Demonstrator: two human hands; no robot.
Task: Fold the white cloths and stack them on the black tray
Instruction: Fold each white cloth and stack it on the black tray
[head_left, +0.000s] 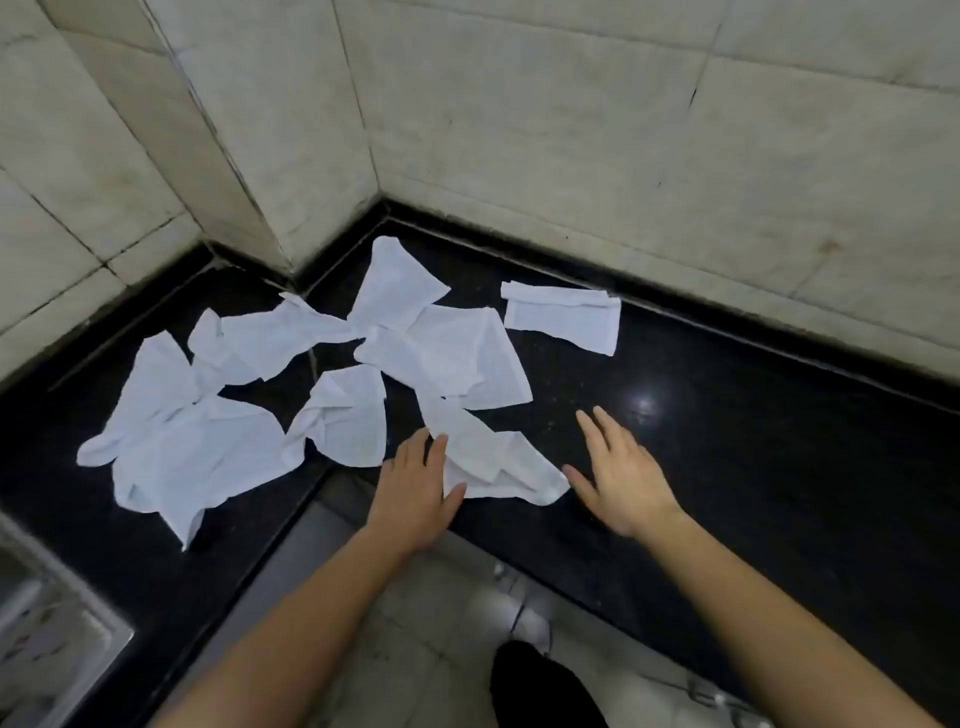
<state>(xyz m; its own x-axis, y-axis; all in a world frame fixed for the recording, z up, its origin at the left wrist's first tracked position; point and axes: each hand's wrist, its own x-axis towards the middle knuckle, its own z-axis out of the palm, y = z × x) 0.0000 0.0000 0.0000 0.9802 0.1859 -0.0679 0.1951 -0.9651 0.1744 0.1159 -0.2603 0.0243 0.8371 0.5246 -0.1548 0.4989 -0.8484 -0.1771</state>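
Observation:
Several crumpled white cloths (197, 447) lie spread over a glossy black counter (753, 467). One folded white cloth (563, 317) lies apart at the back right, near the wall. The nearest crumpled cloth (498, 462) sits at the counter's front edge between my hands. My left hand (415, 488) rests flat with fingers apart on that cloth's left edge. My right hand (621, 473) hovers open just right of the same cloth, its thumb close to the cloth's corner. No separate black tray can be told apart from the black counter.
Pale tiled walls (571, 130) close off the counter at the back and form a jutting corner at the left. A metal sink (47, 639) sits at the lower left. The tiled floor (441, 623) and a dark shoe (540, 686) show below the counter edge.

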